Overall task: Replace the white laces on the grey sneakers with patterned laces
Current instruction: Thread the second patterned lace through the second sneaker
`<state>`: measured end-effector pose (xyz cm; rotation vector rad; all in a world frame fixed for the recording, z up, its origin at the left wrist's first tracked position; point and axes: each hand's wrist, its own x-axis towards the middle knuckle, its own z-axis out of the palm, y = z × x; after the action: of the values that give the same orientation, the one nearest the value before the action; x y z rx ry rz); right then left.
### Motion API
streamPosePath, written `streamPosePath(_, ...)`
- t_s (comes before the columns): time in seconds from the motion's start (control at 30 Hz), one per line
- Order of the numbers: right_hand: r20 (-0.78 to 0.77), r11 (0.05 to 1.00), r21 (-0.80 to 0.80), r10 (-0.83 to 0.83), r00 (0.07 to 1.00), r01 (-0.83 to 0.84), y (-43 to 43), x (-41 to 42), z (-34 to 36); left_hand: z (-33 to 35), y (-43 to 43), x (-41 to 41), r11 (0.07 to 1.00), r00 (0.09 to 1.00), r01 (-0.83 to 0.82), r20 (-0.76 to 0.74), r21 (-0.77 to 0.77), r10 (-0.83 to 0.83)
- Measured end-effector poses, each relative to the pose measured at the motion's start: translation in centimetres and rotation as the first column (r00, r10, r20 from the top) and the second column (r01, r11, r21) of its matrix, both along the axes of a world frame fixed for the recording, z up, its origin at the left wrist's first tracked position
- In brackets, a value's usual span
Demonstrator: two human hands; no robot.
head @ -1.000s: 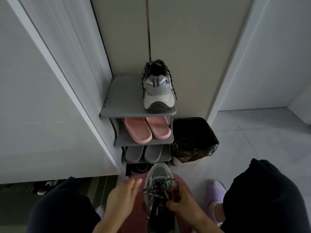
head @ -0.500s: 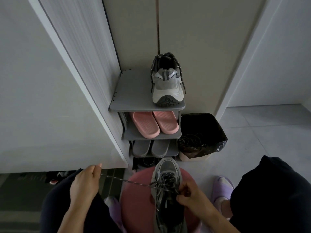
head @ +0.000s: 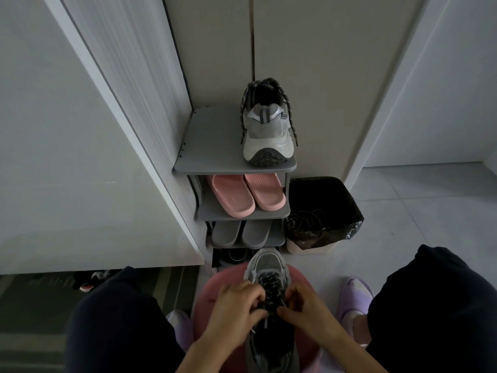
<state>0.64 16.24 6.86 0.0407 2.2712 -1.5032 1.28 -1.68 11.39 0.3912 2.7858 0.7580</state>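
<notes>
On stool centre, sneaker kept toe-out for reach. Patterned lace pinched by left hand and right hand at upper eyelets, apparently for tightening. Relaced second sneaker parked at rack top's front-right corner.

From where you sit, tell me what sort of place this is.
Probably a home entryway: a grey shoe rack stands against tall cupboard doors, holding pink slippers and a grey sneaker, with a lined bin beside it.

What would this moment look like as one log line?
left hand, right hand: pinching patterned lace | sneaker: on pink stool | other sneaker: on rack
</notes>
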Motion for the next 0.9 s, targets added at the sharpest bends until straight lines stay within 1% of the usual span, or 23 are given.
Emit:
streamPosePath(0.07, -0.010, 1.000, 0.006, 0.002, 1.000, -0.002, 0.1, 0.0, 0.1, -0.3, 0.0, -0.1, 0.998, 0.999, -0.029, 0.025, 0.052, 0.028)
streamPosePath(0.17, -0.031, 0.999, 0.030, 0.014, 0.999, -0.013, 0.1, 0.0, 0.2, -0.2, -0.8, 0.1, 0.993, 0.996, -0.018, 0.094, 0.113, 0.007)
streamPosePath(0.4, -0.040, 0.999, 0.037, -0.012, 0.999, 0.013, -0.1, 0.0, 0.4, 0.2, -2.1, 0.1, 0.995, 0.982, 0.000, 0.188, 0.102, -0.019)
streamPosePath(0.43, -0.041, 0.999, 0.035, -0.020, 0.999, 0.022, -0.1, 0.1, 0.4, 0.3, -2.0, 0.1, 0.993, 0.979, -0.009, 0.203, 0.117, -0.015)
streamPosePath(0.53, -0.042, 0.999, 0.038, -0.023, 0.999, 0.024, 0.0, 0.1, 0.4, 0.2, -2.0, 0.0, 0.966, 0.957, -0.104, 0.288, 0.236, 0.033)
streamPosePath(0.57, -0.039, 0.999, 0.038, -0.013, 0.999, 0.015, 0.0, 0.1, 0.4, 0.1, -2.1, -0.1, 0.957, 0.954, -0.132, 0.294, 0.258, 0.053)
streamPosePath(0.7, -0.049, 0.999, 0.054, 0.009, 0.999, -0.007, -0.3, 0.2, 0.3, -0.8, -1.7, -0.4, 0.914, 0.968, -0.224, 0.187, 0.338, 0.168)
streamPosePath(0.8, -0.065, 0.997, 0.075, 0.004, 0.998, 0.000, -0.4, 0.3, 0.2, -1.6, -0.7, -0.2, 0.934, 0.982, -0.156, 0.153, 0.322, 0.111)
streamPosePath(0.9, -0.055, 0.998, 0.066, -0.008, 0.998, 0.012, -0.3, 0.3, 0.2, -2.2, -0.7, -0.1, 0.932, 0.982, -0.173, 0.124, 0.318, 0.140)
